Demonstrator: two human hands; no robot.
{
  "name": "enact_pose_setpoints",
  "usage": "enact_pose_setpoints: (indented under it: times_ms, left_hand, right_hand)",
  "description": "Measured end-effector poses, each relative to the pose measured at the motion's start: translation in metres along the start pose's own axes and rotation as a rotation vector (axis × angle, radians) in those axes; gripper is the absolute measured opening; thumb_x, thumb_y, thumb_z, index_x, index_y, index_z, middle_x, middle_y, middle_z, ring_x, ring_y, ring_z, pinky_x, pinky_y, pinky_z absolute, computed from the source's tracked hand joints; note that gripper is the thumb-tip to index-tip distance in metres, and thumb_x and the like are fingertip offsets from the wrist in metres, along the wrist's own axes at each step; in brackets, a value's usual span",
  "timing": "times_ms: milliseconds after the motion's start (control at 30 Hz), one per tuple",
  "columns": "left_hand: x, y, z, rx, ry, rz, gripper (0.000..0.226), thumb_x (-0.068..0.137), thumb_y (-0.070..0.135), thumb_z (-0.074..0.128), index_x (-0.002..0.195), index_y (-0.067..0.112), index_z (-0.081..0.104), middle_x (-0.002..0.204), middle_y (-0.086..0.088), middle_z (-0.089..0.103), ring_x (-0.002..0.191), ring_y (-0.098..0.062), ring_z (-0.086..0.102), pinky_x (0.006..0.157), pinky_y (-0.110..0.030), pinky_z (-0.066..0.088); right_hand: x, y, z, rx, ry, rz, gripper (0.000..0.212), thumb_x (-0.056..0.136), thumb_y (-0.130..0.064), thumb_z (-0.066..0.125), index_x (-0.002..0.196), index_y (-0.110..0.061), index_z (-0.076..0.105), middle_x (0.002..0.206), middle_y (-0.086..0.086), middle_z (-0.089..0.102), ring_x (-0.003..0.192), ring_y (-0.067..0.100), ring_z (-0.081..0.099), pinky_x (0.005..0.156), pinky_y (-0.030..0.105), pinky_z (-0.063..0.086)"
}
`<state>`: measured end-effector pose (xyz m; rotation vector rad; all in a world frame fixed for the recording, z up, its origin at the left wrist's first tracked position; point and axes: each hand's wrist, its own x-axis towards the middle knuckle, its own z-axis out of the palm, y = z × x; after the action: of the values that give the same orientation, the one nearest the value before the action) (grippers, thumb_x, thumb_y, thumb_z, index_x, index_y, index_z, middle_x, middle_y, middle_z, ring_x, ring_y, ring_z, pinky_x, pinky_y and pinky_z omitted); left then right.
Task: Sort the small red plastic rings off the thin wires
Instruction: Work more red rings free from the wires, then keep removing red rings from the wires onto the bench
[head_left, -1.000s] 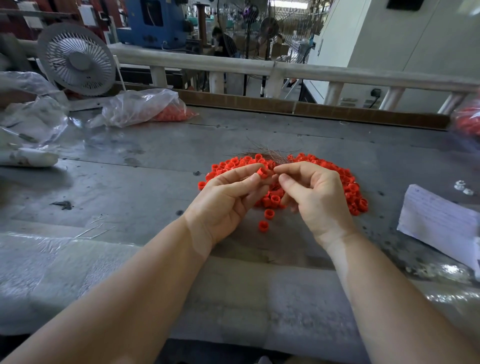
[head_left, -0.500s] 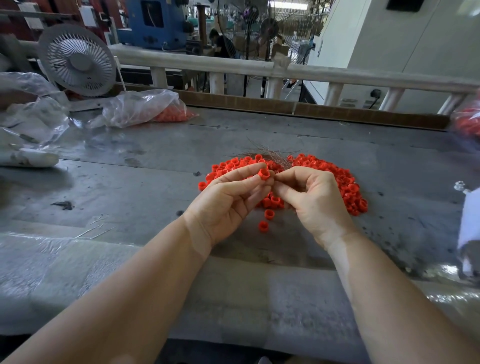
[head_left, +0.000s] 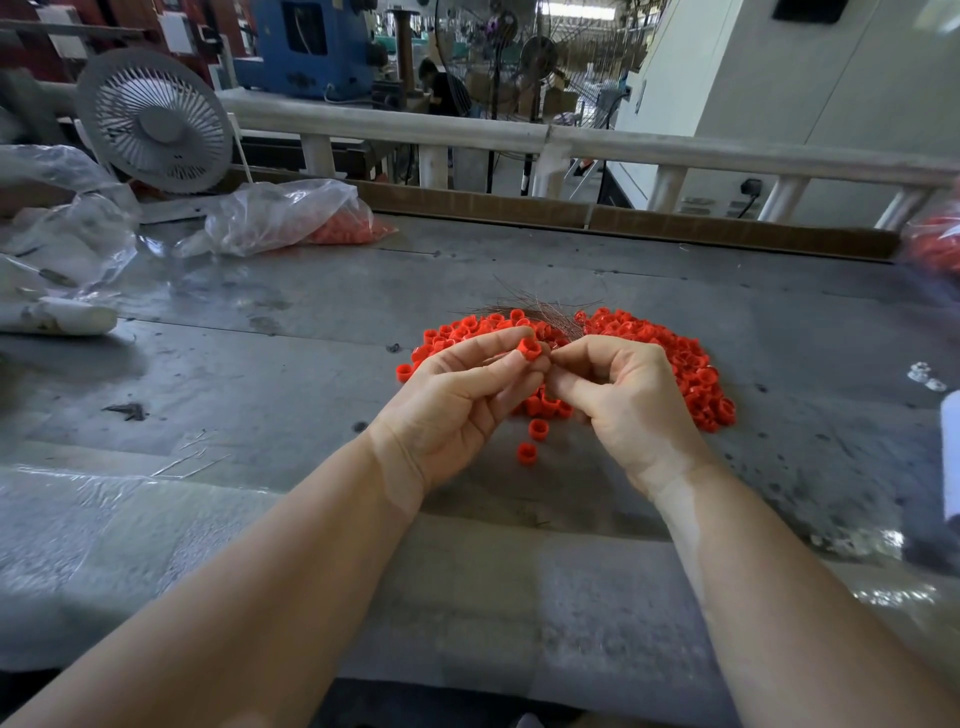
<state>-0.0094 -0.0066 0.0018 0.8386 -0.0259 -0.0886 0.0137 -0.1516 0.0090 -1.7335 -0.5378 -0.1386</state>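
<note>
One small red plastic ring (head_left: 531, 347) is pinched in my left hand (head_left: 457, 400); my right hand (head_left: 618, 400), at 3 o'clock, pinches something too thin to see, probably its wire to pull out next.

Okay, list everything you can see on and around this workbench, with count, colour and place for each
red ring: one, red, pinched at the left hand's fingertips
pile of red rings: many, red, mid-table behind both hands
loose rings: two, red, on the table between the wrists
thin wires: a bundle, dark metal, at the pile's far edge
plastic bag of rings: one, clear with red contents, far left
fan: one, grey, far left behind the bag
table: one, grey, worn
railing: one, whitish, along the far side
left hand: one, holds the ring
right hand: one, fingertips meet the left hand's; whether it holds a wire is unclear
</note>
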Motion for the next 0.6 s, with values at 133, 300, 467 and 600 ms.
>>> enact_pose_setpoints:
  times_ms: [133,300,467,600]
  left_hand:
    - [-0.0001,-0.0012,0.0005,0.009,-0.011,0.017,0.020,0.068,0.000,0.059,0.076,0.008,0.076,0.077,-0.010,0.072,0.074,-0.014,0.071,0.063,-0.018,0.055]
    - [0.0001,-0.0017,0.0000,0.025,-0.029,0.025,0.020,0.068,0.002,0.059,0.075,0.008,0.075,0.076,-0.008,0.072,0.071,-0.013,0.070,0.063,-0.018,0.056]
    - [0.0023,-0.0024,-0.0012,0.006,-0.005,0.009,0.018,0.069,0.001,0.059,0.077,0.005,0.074,0.075,-0.011,0.071,0.070,-0.014,0.070,0.061,-0.019,0.055]
    - [0.0038,-0.0026,-0.0030,0.012,0.040,-0.007,0.018,0.068,0.000,0.059,0.073,0.006,0.075,0.073,-0.010,0.070,0.068,-0.014,0.069,0.061,-0.020,0.056]
  right_hand:
    - [0.0000,0.0008,-0.0005,0.085,0.013,0.117,0.015,0.077,-0.011,0.071,0.065,-0.018,0.068,0.051,-0.007,0.061,0.039,-0.001,0.041,0.040,0.010,0.033]
    - [0.0005,0.0028,-0.0013,0.146,0.003,0.188,0.014,0.075,-0.012,0.073,0.063,-0.016,0.067,0.058,0.007,0.060,0.036,0.003,0.036,0.037,0.013,0.030]
    - [-0.0010,0.0024,-0.0009,0.048,-0.037,0.125,0.010,0.076,-0.009,0.072,0.071,-0.017,0.071,0.053,-0.009,0.063,0.042,-0.003,0.046,0.041,0.009,0.034]
    - [0.0049,0.0051,-0.0091,0.001,0.163,0.077,0.018,0.078,-0.004,0.069,0.071,-0.021,0.070,0.057,-0.013,0.063,0.052,-0.003,0.051,0.051,0.009,0.038]
